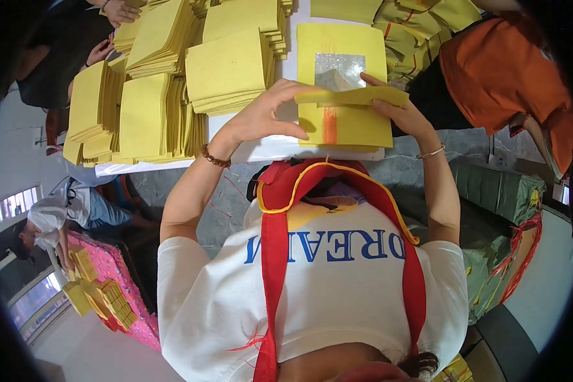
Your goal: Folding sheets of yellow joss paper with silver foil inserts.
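Note:
A pile of yellow joss paper lies in front of me, a silver square on its upper face and an orange-red streak near its front edge. Above it, a yellow paper sheet is raised and curled, seen almost edge-on. My right hand grips this sheet's right end, thumb on the near side and index finger behind. At the left end, my left hand touches the sheet with its fingertips, while its thumb is spread well apart toward the pile's near left corner.
Several stacks of folded yellow paper cover the table's left part. More folded pieces lie far right, next to a person in orange. Another person's hand rests at the far left stacks. A person works at a pink table.

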The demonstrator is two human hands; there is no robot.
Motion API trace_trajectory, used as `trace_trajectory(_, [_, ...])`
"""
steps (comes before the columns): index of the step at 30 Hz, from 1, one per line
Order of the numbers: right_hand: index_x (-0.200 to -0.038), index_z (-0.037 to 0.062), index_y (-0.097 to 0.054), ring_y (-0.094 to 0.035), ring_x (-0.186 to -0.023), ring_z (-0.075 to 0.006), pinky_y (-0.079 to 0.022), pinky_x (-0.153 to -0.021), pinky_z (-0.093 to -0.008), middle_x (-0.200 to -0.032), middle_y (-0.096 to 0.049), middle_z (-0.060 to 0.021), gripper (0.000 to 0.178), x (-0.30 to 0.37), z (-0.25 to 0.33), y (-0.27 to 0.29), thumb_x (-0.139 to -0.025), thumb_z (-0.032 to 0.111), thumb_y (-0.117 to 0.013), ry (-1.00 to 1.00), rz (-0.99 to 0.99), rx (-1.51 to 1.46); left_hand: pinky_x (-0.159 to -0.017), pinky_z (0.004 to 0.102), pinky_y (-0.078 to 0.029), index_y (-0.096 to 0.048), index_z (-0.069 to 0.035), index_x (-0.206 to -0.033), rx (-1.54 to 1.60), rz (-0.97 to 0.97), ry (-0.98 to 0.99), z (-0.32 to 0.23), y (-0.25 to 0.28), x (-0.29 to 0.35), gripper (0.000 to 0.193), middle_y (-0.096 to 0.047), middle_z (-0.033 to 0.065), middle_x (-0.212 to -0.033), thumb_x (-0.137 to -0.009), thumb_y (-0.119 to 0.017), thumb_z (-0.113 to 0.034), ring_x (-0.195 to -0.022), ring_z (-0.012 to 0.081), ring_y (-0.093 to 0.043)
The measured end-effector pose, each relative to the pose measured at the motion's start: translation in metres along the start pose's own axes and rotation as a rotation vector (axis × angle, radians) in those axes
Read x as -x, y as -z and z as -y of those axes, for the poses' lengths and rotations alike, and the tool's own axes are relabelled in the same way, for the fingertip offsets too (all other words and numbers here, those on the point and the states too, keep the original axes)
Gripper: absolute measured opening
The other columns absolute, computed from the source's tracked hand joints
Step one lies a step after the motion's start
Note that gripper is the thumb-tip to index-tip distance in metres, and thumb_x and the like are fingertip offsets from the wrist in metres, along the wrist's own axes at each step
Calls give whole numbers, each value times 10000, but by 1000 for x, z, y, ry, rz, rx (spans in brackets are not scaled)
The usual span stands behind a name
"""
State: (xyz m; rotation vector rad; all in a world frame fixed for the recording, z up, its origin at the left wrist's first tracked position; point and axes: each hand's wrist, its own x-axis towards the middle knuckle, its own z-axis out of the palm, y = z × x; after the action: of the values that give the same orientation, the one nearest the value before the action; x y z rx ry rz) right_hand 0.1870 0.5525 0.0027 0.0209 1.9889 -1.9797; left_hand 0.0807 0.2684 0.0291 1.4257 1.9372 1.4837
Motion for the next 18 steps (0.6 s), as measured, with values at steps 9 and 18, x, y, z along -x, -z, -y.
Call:
trace_trajectory(9, [-1224, 80, -563, -427, -1255, -253, -246, -1075, -378, -1353, -480, -45, 408, 0, 18, 7, -819, 115, -594, 377, 98, 778, -849, 356, -406, -631, -136, -1116, -592, 63, -133, 20, -12, -10, 363, -615, 37, -1093, -755, -602, -148, -922, 241, -505])
trace_trajectory(18, [-1092, 170, -599, -489, -1204, -200, -210, -1075, -528, -1203, -582, -13, 315, 47, 47, -23, -777, 164, -604, 524, -82, 1357, -812, 368, -479, -623, -64, -1062, -569, 86, -356, -9, -19, 1, 302, -599, 112, -1116, -783, -519, -118, -1019, 277, -577])
